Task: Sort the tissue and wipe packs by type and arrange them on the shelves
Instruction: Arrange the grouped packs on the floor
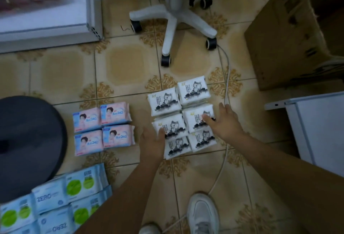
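Below, both hands (152,140) flank white packs (181,114), long axes sideways.

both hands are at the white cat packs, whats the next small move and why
Probably close both hands on the white cat packs: left hand and right hand already flank the block with open fingers, and no shelf is in view yet.

Both your bare forearms reach forward and down toward the white packs (181,116). Your left hand (153,141) lies at their left edge, fingers straight, thumb touching one pack. Your right hand (222,120) rests on their right side, fingers spread and relaxed, thumb on top
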### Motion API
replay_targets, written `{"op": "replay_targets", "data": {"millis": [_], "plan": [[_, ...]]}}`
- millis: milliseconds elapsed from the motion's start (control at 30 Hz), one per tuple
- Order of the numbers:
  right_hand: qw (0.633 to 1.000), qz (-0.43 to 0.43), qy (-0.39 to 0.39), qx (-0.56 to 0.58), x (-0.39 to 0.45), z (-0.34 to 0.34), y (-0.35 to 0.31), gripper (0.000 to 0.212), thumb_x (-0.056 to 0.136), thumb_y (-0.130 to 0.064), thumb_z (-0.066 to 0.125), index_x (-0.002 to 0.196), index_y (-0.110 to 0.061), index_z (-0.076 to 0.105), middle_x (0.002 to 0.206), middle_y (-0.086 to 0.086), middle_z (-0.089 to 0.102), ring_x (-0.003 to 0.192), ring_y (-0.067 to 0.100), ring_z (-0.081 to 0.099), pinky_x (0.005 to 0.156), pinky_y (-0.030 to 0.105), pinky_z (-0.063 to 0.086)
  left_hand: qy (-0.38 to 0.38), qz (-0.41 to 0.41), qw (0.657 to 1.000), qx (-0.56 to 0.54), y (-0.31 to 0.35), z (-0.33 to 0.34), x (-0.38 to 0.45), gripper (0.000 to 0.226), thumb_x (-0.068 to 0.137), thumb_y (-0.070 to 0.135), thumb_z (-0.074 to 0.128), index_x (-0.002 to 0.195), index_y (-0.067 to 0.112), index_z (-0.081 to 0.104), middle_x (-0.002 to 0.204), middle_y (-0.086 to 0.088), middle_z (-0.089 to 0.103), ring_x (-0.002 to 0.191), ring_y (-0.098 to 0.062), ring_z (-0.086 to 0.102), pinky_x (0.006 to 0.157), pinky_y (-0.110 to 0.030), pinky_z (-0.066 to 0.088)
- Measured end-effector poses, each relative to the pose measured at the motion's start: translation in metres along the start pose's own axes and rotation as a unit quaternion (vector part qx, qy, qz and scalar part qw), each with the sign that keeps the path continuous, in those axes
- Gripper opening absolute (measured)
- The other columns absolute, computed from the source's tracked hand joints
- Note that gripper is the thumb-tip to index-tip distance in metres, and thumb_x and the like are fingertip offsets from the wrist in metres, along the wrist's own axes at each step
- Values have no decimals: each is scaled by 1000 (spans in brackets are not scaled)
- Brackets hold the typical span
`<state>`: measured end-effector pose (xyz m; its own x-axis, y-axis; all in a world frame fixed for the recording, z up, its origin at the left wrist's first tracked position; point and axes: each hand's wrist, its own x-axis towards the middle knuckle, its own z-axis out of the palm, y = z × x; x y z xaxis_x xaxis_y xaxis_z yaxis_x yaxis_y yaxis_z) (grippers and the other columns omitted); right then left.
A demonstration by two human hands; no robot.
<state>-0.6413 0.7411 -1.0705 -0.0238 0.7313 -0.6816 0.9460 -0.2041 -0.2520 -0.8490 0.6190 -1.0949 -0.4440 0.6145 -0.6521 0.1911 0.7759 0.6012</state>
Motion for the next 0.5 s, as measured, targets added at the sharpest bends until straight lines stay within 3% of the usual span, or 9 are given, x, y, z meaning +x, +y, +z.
{"op": "replay_targets", "data": {"millis": [67,133,267,500], "plan": [[1000,-20,7,-22,-21,-18,-9,93,93,-71,39,160,-15,6,167,10,4,153,31,7,122,44,18,5,6,998,66,5,-11,-13,96,84,76,35,156,13,29,157,-14,36,145,-33,35,116,-50,34],[999,-40,7,-33,-44,-42,-21,91,95,-69,37,160,-16,4,168,8,3,153,29,6,122,45,20,-1,21,993,117,25,-26,-33,93,84,73,32,154,12,32,155,-18,37,144,-36,34,113,-51,37],[995,-77,54,28,-103,-100,-57,82,98,-63,36,160,-15,11,167,7,13,153,26,12,123,41,19,-44,68,979,187,88,-63,-90,77,100,55,43,159,11,19,163,-13,26,151,-30,23,121,-46,27],[976,-112,113,151,-262,-230,-140,74,100,-60,36,159,-20,17,166,1,18,152,20,16,124,39,17,-87,137,966,200,233,-155,-237,74,103,48,43,162,17,9,167,-6,15,152,-24,21,118,-33,25]]}}
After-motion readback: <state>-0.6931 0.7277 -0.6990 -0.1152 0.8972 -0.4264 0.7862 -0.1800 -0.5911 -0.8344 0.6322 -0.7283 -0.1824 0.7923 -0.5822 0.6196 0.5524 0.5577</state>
